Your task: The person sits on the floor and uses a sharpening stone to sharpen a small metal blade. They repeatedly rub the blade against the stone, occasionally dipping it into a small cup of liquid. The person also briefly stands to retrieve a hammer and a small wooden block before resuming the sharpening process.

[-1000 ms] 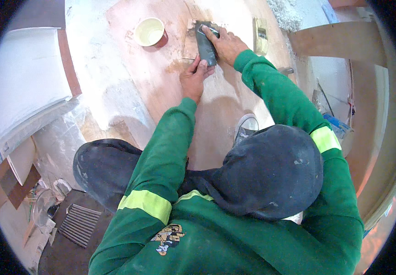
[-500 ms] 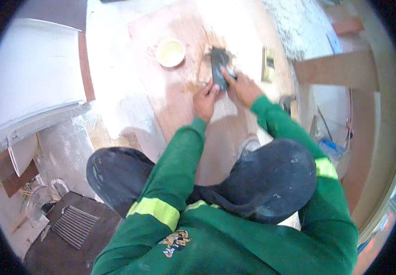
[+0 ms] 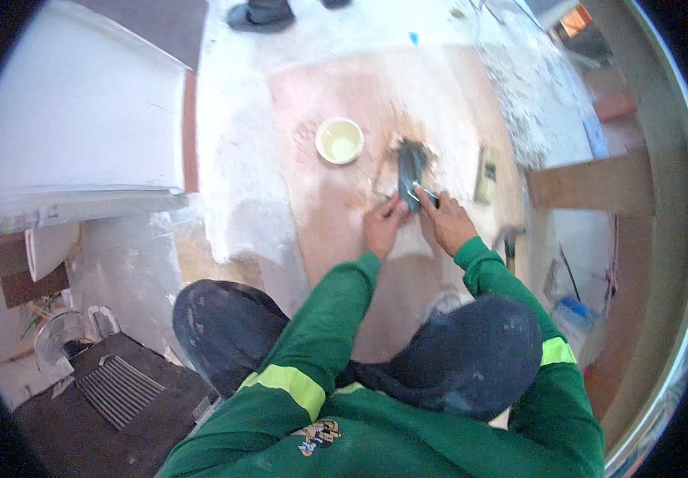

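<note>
My left hand (image 3: 384,227) pinches the near end of a dark grey, flat trowel-like tool (image 3: 410,169) that lies on a brown plywood board (image 3: 447,95). My right hand (image 3: 449,223) grips a small metal blade (image 3: 425,193) and presses it against the grey tool's side. Both arms are in green sleeves with yellow bands. A small pale yellow bowl (image 3: 339,140) stands on the board, to the left of the grey tool and apart from it. Pale smears of wet material surround the tool.
A yellowish block (image 3: 486,175) lies right of the tool. A white panel (image 3: 81,119) leans at the left. Another person's dark shoe (image 3: 260,14) is at the top. A dark grilled mat (image 3: 117,390) lies lower left. My dark-trousered knees (image 3: 224,327) rest on the dusty floor.
The view has drawn back, so the hands and the grey tool sit lower in the picture. The right hand has slid from the tool's top to its near side. A shoe has come into view.
</note>
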`<state>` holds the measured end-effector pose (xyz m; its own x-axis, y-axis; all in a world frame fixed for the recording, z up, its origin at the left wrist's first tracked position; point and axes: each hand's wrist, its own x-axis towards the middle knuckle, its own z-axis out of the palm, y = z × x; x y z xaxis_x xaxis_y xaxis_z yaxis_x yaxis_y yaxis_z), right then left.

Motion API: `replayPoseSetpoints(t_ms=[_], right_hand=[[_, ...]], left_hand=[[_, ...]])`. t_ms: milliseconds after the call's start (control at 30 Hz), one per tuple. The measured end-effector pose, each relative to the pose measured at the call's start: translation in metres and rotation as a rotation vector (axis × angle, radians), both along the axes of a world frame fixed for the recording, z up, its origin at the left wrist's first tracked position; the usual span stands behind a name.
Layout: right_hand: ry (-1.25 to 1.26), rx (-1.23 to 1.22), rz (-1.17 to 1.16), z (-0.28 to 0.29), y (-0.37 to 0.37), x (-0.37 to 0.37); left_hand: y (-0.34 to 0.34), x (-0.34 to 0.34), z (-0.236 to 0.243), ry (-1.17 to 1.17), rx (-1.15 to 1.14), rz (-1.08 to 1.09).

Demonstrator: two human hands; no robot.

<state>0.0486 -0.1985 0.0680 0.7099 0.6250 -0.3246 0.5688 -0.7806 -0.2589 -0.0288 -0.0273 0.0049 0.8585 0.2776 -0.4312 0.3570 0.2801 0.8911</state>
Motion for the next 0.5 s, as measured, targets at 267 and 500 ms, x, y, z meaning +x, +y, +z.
replayPoseSetpoints(t_ms=[267, 500], right_hand=[[-0.015, 0.022, -0.095, -0.001, 0.030, 0.011], [-0.207, -0.034, -0.056, -0.004, 0.031, 0.041]], left_hand=[[0.002, -0.006, -0.007, -0.066, -0.246, 0.062], [0.002, -0.002, 0.006, -0.039, -0.327, 0.051]])
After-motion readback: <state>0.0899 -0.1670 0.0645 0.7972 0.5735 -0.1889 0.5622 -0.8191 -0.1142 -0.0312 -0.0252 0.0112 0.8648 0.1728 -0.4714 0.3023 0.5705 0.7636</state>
